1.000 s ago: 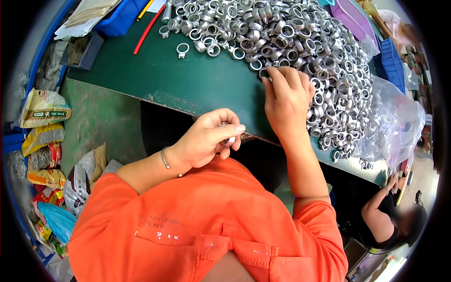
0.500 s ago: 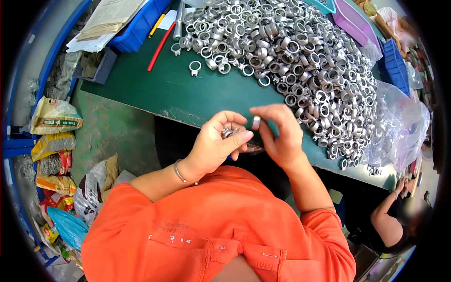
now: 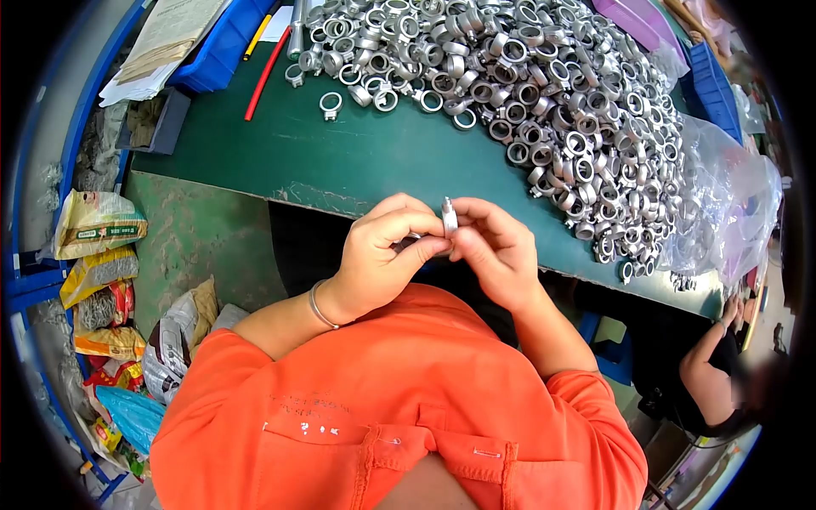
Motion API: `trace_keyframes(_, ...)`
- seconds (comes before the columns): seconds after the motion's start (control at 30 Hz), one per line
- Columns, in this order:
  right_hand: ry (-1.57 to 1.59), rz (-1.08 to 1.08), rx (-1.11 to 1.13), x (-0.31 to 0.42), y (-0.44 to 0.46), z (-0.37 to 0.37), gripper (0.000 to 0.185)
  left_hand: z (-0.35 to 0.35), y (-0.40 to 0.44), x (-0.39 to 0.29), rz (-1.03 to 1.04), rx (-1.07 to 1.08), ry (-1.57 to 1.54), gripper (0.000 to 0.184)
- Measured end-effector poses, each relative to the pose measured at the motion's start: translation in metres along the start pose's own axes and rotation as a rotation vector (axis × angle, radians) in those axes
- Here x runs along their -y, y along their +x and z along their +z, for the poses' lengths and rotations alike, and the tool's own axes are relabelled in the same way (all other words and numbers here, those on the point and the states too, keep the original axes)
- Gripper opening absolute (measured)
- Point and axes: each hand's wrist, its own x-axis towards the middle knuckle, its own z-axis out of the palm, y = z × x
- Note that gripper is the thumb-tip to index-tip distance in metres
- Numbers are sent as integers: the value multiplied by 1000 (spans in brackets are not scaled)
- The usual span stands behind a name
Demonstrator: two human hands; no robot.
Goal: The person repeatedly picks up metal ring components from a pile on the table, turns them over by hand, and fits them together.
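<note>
Both hands meet in front of the orange shirt, just off the table's front edge. Between their fingertips a small metal ring (image 3: pixel 449 218) stands edge-on with its stub pointing up. My left hand (image 3: pixel 384 246) is closed, thumb and fingers pinching the ring's left side; other metal pieces in its palm are mostly hidden. My right hand (image 3: pixel 500 252) pinches the same ring from the right with thumb and forefinger. Beyond them a big heap of metal rings (image 3: pixel 544 110) covers the back and right of the green table (image 3: pixel 255 153). One loose ring (image 3: pixel 331 105) lies left of the heap.
A red rod (image 3: pixel 268 75), a yellow rod (image 3: pixel 258 36), a blue bin (image 3: pixel 223 53) and a grey box (image 3: pixel 167 127) are at the back left. A clear plastic bag (image 3: pixel 722 195) lies at the right. Filled sacks (image 3: pixel 100 223) stand left. A co-worker's arm (image 3: pixel 705 361) shows lower right.
My right hand has come back from the heap with a ring and now meets my left hand. Both hands now hold that ring. The camera view has shifted slightly.
</note>
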Motion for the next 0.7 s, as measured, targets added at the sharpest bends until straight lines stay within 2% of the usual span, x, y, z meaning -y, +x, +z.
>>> trace_keyframes(0.1,-264,-182,19,-10,-2,0,32,4,-4,0,-56,-50,-118,10)
trace_keyframes(0.17,-60,-152,-108,-5,-1,7,33,2,-3,-7,-127,-81,-98,11)
trace_keyframes(0.2,-167,-288,-158,-3,4,7,35,-1,-4,-6,-107,-59,-36,12)
trace_keyframes(0.33,-306,-364,-158,1,3,6,35,-4,-2,-12,-63,0,82,12)
trace_keyframes(0.4,-339,-375,-166,-1,2,7,35,0,-4,-8,-141,-69,-129,11)
trace_keyframes(0.53,-473,-469,-222,6,2,9,34,0,-3,-9,-133,-97,-126,13)
trace_keyframes(0.6,-753,-708,-252,8,2,7,33,-4,0,-17,-329,-35,-211,14)
trace_keyframes(0.63,-728,-738,-218,12,4,11,33,-5,0,-16,-326,-37,-211,14)
trace_keyframes(0.7,-566,-742,-73,16,7,14,33,-8,0,-13,-731,-67,-836,25)
